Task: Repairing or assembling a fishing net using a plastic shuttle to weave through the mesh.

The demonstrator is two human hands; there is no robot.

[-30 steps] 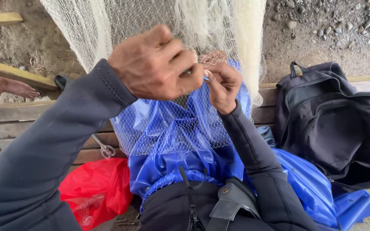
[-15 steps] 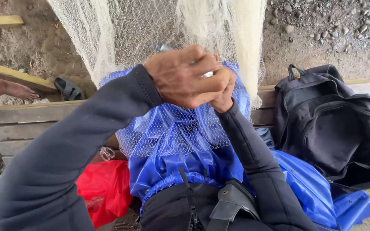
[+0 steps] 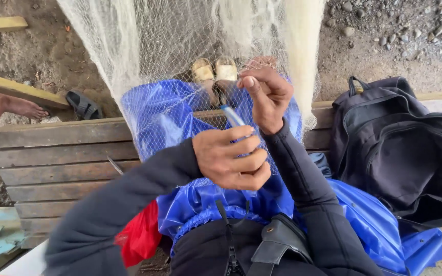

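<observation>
A pale fishing net (image 3: pixel 180 46) hangs in front of me and drapes over my blue-clad knees (image 3: pixel 170 117). My left hand (image 3: pixel 231 158), fingers curled, grips a slim blue and white netting needle (image 3: pixel 232 116) that points up toward the mesh. Just above it my right hand (image 3: pixel 264 94) pinches a strand of the net between thumb and fingers. My sandalled feet (image 3: pixel 216 71) show through the mesh beyond the hands.
A black backpack (image 3: pixel 400 148) lies on the wooden planks (image 3: pixel 57 153) at my right. A red bag (image 3: pixel 139 237) sits by my left hip. Another person's bare foot (image 3: pixel 6 110) and a dark sandal (image 3: pixel 83 105) are at far left on gravelly ground.
My left hand has dropped from in front of my right hand to below it, pulling the needle down. The right hand now shows, holding the mesh.
</observation>
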